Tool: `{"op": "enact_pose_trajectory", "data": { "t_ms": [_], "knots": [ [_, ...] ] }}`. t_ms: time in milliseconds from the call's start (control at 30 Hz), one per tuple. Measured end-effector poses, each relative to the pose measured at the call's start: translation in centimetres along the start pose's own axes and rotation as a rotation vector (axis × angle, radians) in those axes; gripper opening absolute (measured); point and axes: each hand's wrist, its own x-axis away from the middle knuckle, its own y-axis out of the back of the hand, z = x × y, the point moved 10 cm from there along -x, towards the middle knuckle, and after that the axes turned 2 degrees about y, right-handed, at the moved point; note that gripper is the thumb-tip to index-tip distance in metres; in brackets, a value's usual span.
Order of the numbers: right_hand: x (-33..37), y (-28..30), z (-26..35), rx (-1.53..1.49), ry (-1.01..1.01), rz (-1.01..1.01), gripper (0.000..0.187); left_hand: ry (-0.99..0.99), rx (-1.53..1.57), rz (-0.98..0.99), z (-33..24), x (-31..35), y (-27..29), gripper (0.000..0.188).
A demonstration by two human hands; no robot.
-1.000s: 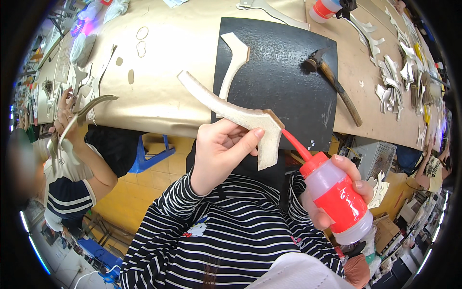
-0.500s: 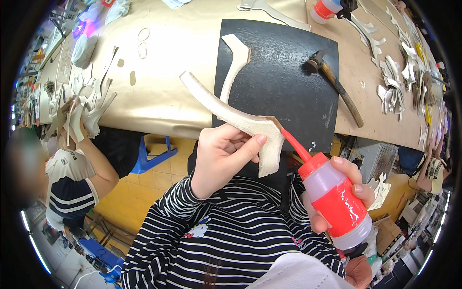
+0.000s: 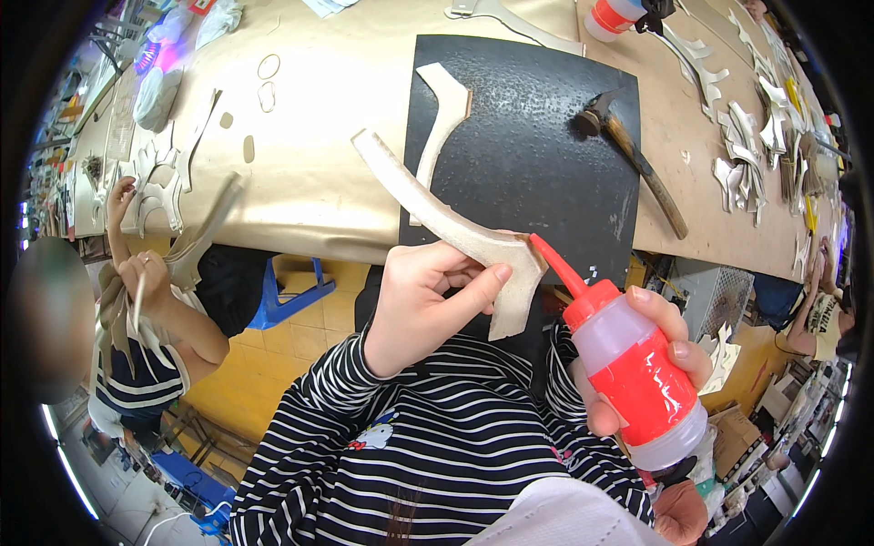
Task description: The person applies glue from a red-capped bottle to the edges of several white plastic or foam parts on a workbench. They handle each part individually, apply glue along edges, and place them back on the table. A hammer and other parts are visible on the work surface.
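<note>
Between the thumb and fingers of my left hand (image 3: pixel 432 305) is a curved, pale leather-like piece (image 3: pixel 428 207) with a long arm and a wide end. My right hand (image 3: pixel 669 341) grips a squeeze bottle (image 3: pixel 642 378) with a red label, tilted up and to the left. Its red pointed nozzle (image 3: pixel 557 264) meets the upper edge of the held piece at the corner near the wide end. Beyond, a similar pale piece (image 3: pixel 443 118) lies on a black mat (image 3: pixel 537 109). A hammer (image 3: pixel 633 159) with a wooden handle rests on the mat's right side.
Several cut pale pieces (image 3: pixel 742 164) are heaped on the table's right. Another red-labelled bottle (image 3: pixel 605 18) stands at the far edge. At left, a co-worker's hand (image 3: pixel 146 278) holds several strips (image 3: pixel 205 232). A blue stool (image 3: pixel 296 296) is below the table edge.
The held piece has shifted slightly right and turned a little, and the nozzle tip now sits higher against its corner. At left, the co-worker has lowered the strips and reached one hand toward the table.
</note>
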Motion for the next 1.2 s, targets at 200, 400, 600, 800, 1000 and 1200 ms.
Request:
{"op": "enact_pose_trajectory", "data": {
  "t_ms": [200,400,600,800,1000,1200],
  "knots": [
    [0.0,0.1,0.0,-0.046,-0.023,0.016,0.085,0.001,0.029,0.000,0.2,0.0,0.3,0.024],
    [0.0,0.2,0.0,-0.052,-0.032,0.003,0.086,-0.010,-0.049,0.045,0.4,0.0,-0.3,0.021],
    [-0.2,-0.4,-0.1,-0.008,-0.090,0.074,0.088,-0.014,-0.067,0.061,0.8,0.1,-0.3,0.028],
    [-0.2,-0.4,0.2,-0.048,-0.038,0.081,0.089,-0.038,-0.064,0.079,0.6,0.1,-0.3,0.029],
    [-0.8,0.8,-1.0,-0.093,0.054,-0.067,0.079,-0.097,-0.082,-0.020,1.2,-0.4,1.2,0.020],
    [3.6,8.6,-5.6,-0.237,-0.190,-0.958,0.067,0.088,-0.292,-0.286,5.7,-5.8,14.3,0.024]
  ]
}}
